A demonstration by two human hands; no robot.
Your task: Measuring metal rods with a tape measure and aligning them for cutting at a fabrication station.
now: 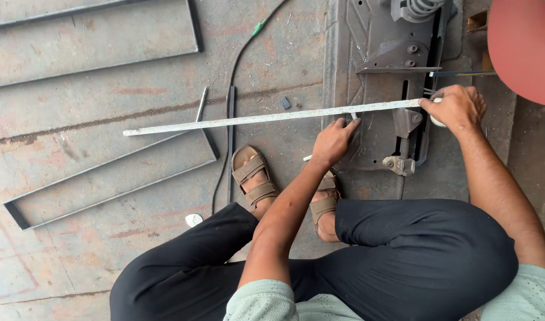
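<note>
Right hand (457, 108) grips the white strip's (266, 118) end at three o'clock; left hand's (333, 141) fingers pinch a small marker (barely visible) against it.

Floor (106, 249): worn metal plate, grey with rust-red patches and scratches.
Frames: a thin welded rectangular frame (115, 178) lies flat at left; another frame (106, 35) lies along the top edge.
Cable (237, 59): dark, running down the floor.
Light: even daylight, soft shadows.
</note>
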